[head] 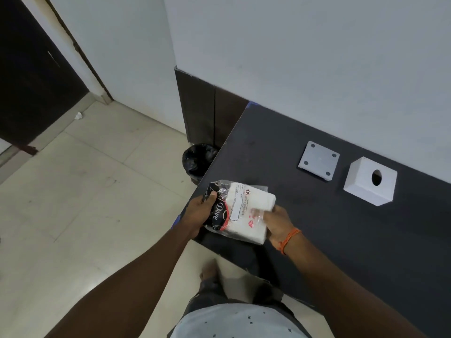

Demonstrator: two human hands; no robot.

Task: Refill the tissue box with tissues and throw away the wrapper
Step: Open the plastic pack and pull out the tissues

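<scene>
A pack of white tissues (246, 215) in a clear plastic wrapper (217, 211) with a black printed end hangs over the near left corner of the dark table (341, 228). My left hand (200, 213) grips the black end of the wrapper. My right hand (278, 223) pinches the tissue stack at the pack's right end. The white tissue box (369, 181), with a round hole in its face, stands on the table to the right. Its flat white base plate (318, 160) lies just left of it, detached.
A bin with a black liner (197, 159) stands on the tiled floor against the table's left edge, below a dark wall panel. A crumpled white scrap (78, 115) lies on the floor near the dark door at the left. A white wall backs the table.
</scene>
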